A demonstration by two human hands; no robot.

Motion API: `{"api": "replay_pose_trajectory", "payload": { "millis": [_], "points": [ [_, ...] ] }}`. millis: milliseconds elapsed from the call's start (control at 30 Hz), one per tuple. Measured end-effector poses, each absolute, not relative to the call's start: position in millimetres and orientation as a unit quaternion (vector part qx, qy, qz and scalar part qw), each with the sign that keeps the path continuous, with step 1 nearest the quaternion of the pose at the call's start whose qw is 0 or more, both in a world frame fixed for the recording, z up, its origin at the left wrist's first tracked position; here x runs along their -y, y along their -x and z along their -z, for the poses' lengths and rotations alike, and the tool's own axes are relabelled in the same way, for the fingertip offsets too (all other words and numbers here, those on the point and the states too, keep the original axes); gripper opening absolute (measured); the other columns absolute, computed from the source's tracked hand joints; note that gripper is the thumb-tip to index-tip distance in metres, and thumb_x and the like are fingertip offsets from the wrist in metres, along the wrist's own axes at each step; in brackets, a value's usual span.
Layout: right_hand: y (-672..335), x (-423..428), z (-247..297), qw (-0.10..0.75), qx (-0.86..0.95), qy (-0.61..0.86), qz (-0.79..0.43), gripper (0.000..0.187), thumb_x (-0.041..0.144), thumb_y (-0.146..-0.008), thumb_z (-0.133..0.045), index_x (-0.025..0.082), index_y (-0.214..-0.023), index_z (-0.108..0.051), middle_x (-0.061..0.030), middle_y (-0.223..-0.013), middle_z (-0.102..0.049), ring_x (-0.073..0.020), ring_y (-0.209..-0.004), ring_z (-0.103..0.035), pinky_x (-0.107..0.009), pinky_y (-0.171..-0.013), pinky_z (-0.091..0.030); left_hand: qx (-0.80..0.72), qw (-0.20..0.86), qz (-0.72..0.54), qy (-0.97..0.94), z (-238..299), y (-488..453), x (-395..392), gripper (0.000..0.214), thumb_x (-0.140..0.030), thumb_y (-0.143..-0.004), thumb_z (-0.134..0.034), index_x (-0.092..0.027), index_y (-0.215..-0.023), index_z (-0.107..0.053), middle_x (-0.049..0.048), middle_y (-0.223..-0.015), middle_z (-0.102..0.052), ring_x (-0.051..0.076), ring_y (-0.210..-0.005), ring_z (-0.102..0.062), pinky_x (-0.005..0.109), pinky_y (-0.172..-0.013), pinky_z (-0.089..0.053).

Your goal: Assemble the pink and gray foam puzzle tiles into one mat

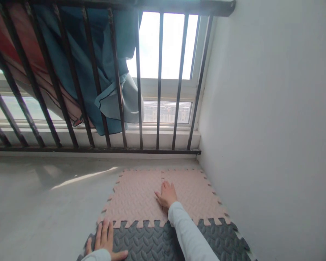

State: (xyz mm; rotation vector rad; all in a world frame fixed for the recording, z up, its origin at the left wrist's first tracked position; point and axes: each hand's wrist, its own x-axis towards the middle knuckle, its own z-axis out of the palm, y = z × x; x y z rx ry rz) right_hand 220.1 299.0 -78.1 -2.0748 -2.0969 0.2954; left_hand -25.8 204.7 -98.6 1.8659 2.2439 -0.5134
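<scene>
Pink foam mat tiles [141, 188] with toothed edges lie flat on the floor, two side by side, their seam running under my right hand. Nearer to me, dark grey foam mat tiles [141, 237] meet the pink ones along a toothed line. My right hand [167, 195] is over the middle of the pink tiles, at the seam, fingers stretched out and holding nothing. At the left edge of the grey tiles, my left hand [105, 239] rests flat with its fingers spread, near the pink tile's front left corner.
A white wall [266, 145] rises close along the mat's right side. Beyond the mat stands a black metal railing [157, 150], with blue and pink cloth [84, 54] hanging behind its bars before a window [170, 47]. Bare grey floor [43, 214] stretches to the left.
</scene>
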Motion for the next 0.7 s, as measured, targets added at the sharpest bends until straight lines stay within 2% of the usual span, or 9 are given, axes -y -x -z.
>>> {"api": "replay_pose_trajectory", "payload": {
  "millis": [67, 133, 200, 267, 400, 533, 600, 700],
  "points": [
    [-220.2, -306.7, 75.7, 0.092, 0.698, 0.702, -0.104, 0.066, 0.049, -0.081, -0.028, 0.004, -0.128, -0.038, -0.0175, -0.137, -0.032, -0.0243, -0.128, -0.025, -0.041, -0.105, -0.011, -0.758, 0.078, 0.16, -0.628, 100.7, 25.4, -203.3, 0.1, -0.061, -0.051, -0.043, -0.015, -0.136, -0.015, 0.0057, -0.147, -0.006, 0.023, -0.134, -0.005, 0.047, -0.105, -0.011],
    [-220.1, -316.1, 78.2, 0.094, 0.689, 0.71, -0.116, 0.068, 0.049, -0.081, -0.028, 0.004, -0.133, -0.029, -0.0155, -0.142, -0.022, -0.0233, -0.13, -0.019, -0.04, -0.105, -0.012, -0.758, 0.078, 0.139, -0.632, 102.9, 26.3, -202.3, 0.099, -0.059, -0.051, -0.045, -0.014, -0.135, -0.017, 0.0074, -0.146, -0.008, 0.025, -0.134, -0.006, 0.049, -0.105, -0.011],
    [-219.8, -324.2, 84.5, 0.089, 0.682, 0.714, -0.129, 0.071, 0.049, -0.081, -0.026, 0.005, -0.136, -0.019, -0.0126, -0.144, -0.015, -0.0226, -0.132, -0.013, -0.041, -0.105, -0.01, -0.753, 0.082, 0.115, -0.642, 104.6, 28.2, -201.9, 0.099, -0.058, -0.051, -0.047, -0.012, -0.135, -0.02, 0.0101, -0.146, -0.01, 0.028, -0.134, -0.007, 0.051, -0.104, -0.01],
    [-219.5, -328.5, 91.7, 0.089, 0.682, 0.715, -0.128, 0.073, 0.052, -0.08, -0.025, 0.006, -0.137, -0.017, -0.0119, -0.144, -0.017, -0.0226, -0.132, -0.011, -0.041, -0.106, -0.007, -0.748, 0.088, 0.106, -0.649, 104.9, 30.3, -201.7, 0.1, -0.059, -0.051, -0.049, -0.01, -0.134, -0.021, 0.0122, -0.145, -0.011, 0.03, -0.133, -0.008, 0.053, -0.104, -0.01],
    [-219.4, -328.9, 97.1, 0.115, 0.698, 0.701, -0.092, 0.077, 0.055, -0.077, -0.03, 0.004, -0.135, -0.024, -0.0147, -0.141, -0.024, -0.025, -0.131, -0.015, -0.041, -0.105, -0.006, -0.747, 0.104, 0.119, -0.646, 100.2, 31.5, -200.5, 0.103, -0.062, -0.05, -0.049, -0.011, -0.135, -0.018, 0.0111, -0.145, -0.007, 0.029, -0.134, -0.006, 0.053, -0.104, -0.009],
    [-220.1, -334.7, 87.9, 0.117, 0.702, 0.699, -0.072, 0.073, 0.054, -0.078, -0.03, 0.006, -0.133, -0.029, -0.0165, -0.137, -0.033, -0.0267, -0.124, -0.028, -0.042, -0.101, -0.018, -0.75, 0.104, 0.119, -0.642, 92.6, 28.7, -198.5, 0.101, -0.061, -0.051, -0.047, -0.011, -0.134, -0.018, 0.0115, -0.145, -0.008, 0.028, -0.134, -0.006, 0.052, -0.104, -0.007],
    [-221.1, -341.6, 82.0, 0.102, 0.701, 0.702, -0.074, 0.072, 0.054, -0.078, -0.029, 0.009, -0.134, -0.027, -0.0149, -0.139, -0.03, -0.0269, -0.122, -0.03, -0.044, -0.097, -0.023, -0.75, 0.11, 0.125, -0.64, 90.1, 27.2, -198.1, 0.102, -0.06, -0.051, -0.048, -0.011, -0.135, -0.017, 0.0113, -0.145, -0.007, 0.028, -0.134, -0.005, 0.052, -0.104, -0.006],
    [-223.4, -352.4, 75.2, 0.069, 0.694, 0.711, -0.089, 0.073, 0.055, -0.078, -0.029, 0.011, -0.136, -0.022, -0.0127, -0.143, -0.02, -0.0274, -0.124, -0.028, -0.047, -0.094, -0.024, -0.752, 0.112, 0.127, -0.637, 90.4, 26.4, -197.9, 0.103, -0.059, -0.049, -0.05, -0.012, -0.135, -0.016, 0.01, -0.146, -0.006, 0.027, -0.134, -0.004, 0.051, -0.105, -0.003]
  ]
}}
